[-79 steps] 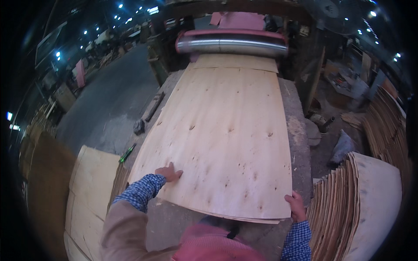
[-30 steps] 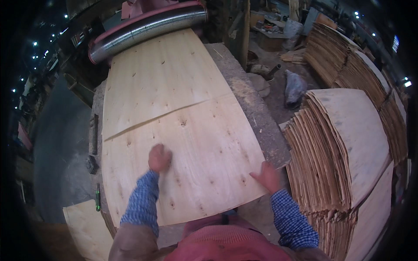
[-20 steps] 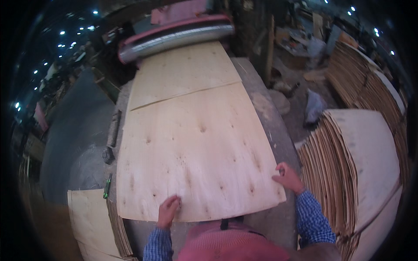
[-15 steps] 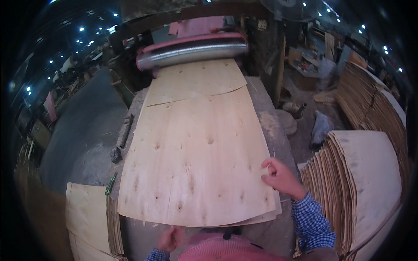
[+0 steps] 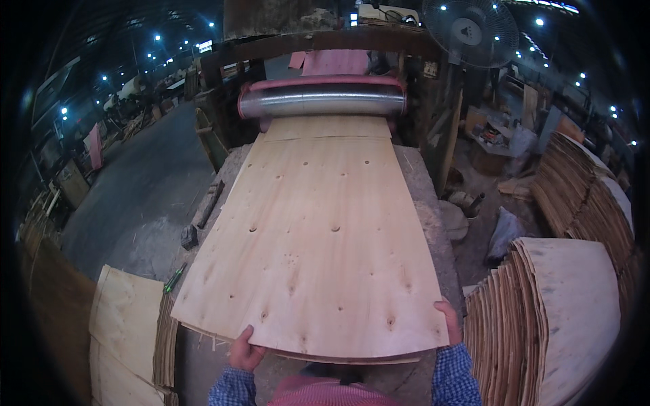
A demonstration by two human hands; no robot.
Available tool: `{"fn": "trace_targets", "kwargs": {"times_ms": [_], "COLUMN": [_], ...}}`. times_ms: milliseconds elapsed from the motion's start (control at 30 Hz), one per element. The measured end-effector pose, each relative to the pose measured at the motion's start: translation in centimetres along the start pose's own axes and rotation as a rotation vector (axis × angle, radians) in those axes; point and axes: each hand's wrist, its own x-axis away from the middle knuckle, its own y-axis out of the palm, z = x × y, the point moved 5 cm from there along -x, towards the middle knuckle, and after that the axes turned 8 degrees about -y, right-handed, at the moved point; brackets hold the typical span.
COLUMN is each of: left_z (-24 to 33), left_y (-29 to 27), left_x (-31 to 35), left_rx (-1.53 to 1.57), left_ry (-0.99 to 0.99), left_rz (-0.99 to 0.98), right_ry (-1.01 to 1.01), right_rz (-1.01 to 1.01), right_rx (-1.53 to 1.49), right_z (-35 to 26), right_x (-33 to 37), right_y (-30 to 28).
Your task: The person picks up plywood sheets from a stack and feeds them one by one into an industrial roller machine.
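A large pale wood veneer sheet (image 5: 325, 243), dotted with knots, stretches away from me over a worktable. The near edge of that sheet is pinched by my left hand (image 5: 245, 350), thumb on top and fingers hidden beneath. At the near right corner, my right hand (image 5: 449, 322) is closed on the side edge. Another veneer sheet (image 5: 325, 124) shows past its far edge and runs under a shiny metal roller (image 5: 323, 99) with pink-red edging. Below the near edge, a strip of a lower sheet peeks out.
Veneer stacks stand at the right (image 5: 572, 298) and lower left (image 5: 125, 325). A green-handled tool (image 5: 174, 279) lies by the left stack. A dark block (image 5: 189, 237) rests on the table's left edge. A fan (image 5: 468, 32) hangs at upper right.
The top sheet's far edge has moved nearer the roller and straightened. My left hand has come up onto the near edge; my right hand has shifted down to the near right corner. The view has tilted up.
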Motion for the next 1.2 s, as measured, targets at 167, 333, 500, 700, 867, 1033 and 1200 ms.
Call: {"fn": "trace_targets", "kwargs": {"times_ms": [167,333,500,700,867,1033,1200], "left_z": [-2.0,-0.3,1.2,3.8,6.5,8.9,10.1], "left_y": [1.1,1.8,3.4,5.1,7.0,7.8,10.5], "left_x": [4.4,-3.4,-9.5,-16.7,-24.6,-32.2,-34.9], "left_rx": [0.002,0.074,-0.019,0.043,0.009,-0.011,-0.577], "left_ry": [-0.007,-0.029,-0.033,-0.011,0.031,-0.035,-0.044], "left_rz": [-0.022,0.032,0.042,0.030,0.051,0.067,0.253], "right_ry": [-0.184,-0.227,-0.187,-0.053,-0.102,-0.320,-0.309], "right_rz": [0.006,0.299,0.382,0.492,0.357,0.202,0.262], "right_rx": [0.101,0.675,0.601,0.555,1.297,1.651,1.756], "right_z": [-4.8,-4.1,-1.9,2.9,4.7,4.7,7.4], "right_x": [1.4,-3.8,-1.5,1.2,0.8,1.5,2.9], "right_y": [2.7,-1.7,-4.7,-5.5,-5.8,-0.5,-1.8]}}
